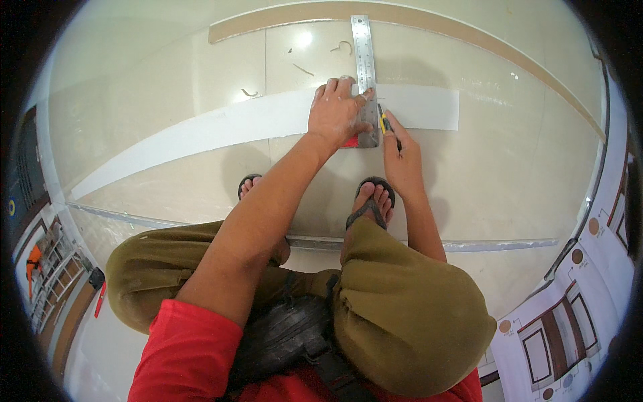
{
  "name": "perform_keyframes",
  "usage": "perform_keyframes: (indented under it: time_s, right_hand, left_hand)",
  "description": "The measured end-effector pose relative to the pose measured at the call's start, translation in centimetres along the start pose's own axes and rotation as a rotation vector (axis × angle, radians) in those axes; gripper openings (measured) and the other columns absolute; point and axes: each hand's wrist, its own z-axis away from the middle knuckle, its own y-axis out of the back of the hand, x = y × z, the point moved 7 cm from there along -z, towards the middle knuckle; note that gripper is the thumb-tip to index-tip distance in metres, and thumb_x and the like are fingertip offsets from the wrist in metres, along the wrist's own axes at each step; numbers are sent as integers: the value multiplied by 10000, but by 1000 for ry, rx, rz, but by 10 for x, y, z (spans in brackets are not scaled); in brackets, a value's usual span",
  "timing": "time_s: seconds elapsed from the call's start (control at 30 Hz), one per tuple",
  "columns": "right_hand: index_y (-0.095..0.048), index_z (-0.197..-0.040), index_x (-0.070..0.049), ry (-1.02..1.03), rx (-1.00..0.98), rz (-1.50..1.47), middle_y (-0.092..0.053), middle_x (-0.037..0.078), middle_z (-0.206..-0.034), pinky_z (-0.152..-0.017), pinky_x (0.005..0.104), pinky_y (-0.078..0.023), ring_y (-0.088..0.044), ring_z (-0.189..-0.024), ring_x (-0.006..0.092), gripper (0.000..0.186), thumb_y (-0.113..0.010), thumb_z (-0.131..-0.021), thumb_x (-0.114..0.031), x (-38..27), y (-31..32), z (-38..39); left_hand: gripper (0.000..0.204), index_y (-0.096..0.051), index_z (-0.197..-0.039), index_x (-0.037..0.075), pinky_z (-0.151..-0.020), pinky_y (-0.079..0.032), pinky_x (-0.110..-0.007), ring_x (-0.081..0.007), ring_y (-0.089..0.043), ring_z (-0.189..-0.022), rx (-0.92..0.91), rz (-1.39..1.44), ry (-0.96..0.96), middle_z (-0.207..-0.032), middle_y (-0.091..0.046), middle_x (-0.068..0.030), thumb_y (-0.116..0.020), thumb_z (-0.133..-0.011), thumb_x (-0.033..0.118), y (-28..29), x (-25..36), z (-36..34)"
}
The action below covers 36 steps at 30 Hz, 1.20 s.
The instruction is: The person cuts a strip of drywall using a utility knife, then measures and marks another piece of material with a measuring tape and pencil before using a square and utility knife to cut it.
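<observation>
A long white strip [191,137], squared at its right end and tapering to the left, lies across the glossy floor. Over it, crosswise, rests a steel combination square [363,50] with a graduated blade. Some red shows at its near end, mostly covered by my hand. My left hand [337,114] holds the square down, fingers spread over the blade and the strip. Closed around a yellow and black utility knife [385,122], my right hand [404,161] is just right of the blade. The knife's tip is at the strip beside the steel edge. A short dark line [381,98] marks the strip there.
A long tan strip [295,15] curves along the far side. Thin curled offcuts [303,70] are scattered beyond the white strip. Between my sandalled feet [370,201] and knees runs a metal floor strip [482,245]. Printed sheets [569,335] lie at right; a red-handled tool [100,300] is at left.
</observation>
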Motion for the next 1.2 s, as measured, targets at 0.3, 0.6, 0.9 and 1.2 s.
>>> perform_keyframes:
  time_s: [0.3,0.6,0.9,1.2]
  right_hand:
    - [-611,-1502,-53,3,-22,17,-693,297,-1356,-1084,423,-506,-689,-1263,409,458,-515,-1068,-159,10,6,23]
    - [-626,-1500,-70,-14,-117,-1,-698,278,-1370,-1094,397,-499,-690,-1259,339,447,-529,-1078,-182,23,11,47]
    - [-600,-1529,-63,-9,52,-183,-607,59,-831,-699,327,-493,-543,-723,143,465,-493,-1115,-245,5,5,-13]
    - [-622,-1511,-83,8,24,-164,-648,92,-832,-719,346,-515,-590,-737,162,453,-504,-1108,-254,-4,-8,-39]
  left_hand:
    - [753,-670,-1474,285,-1155,-461,-481,-338,-508,-1381,-7,12,6,-1450,-559,-122,-903,-780,464,3,-1,-1]
    - [745,-673,-1474,293,-1173,-449,-482,-325,-499,-1391,-6,27,18,-1465,-550,-111,-906,-782,441,-2,-2,1]
    - [731,-687,-1459,281,-1177,-427,-472,-322,-501,-1382,26,48,9,-1441,-566,-106,-913,-775,406,-1,2,1]
    - [754,-690,-1459,271,-1161,-443,-479,-332,-507,-1383,23,46,8,-1447,-569,-114,-916,-757,425,1,-3,2]
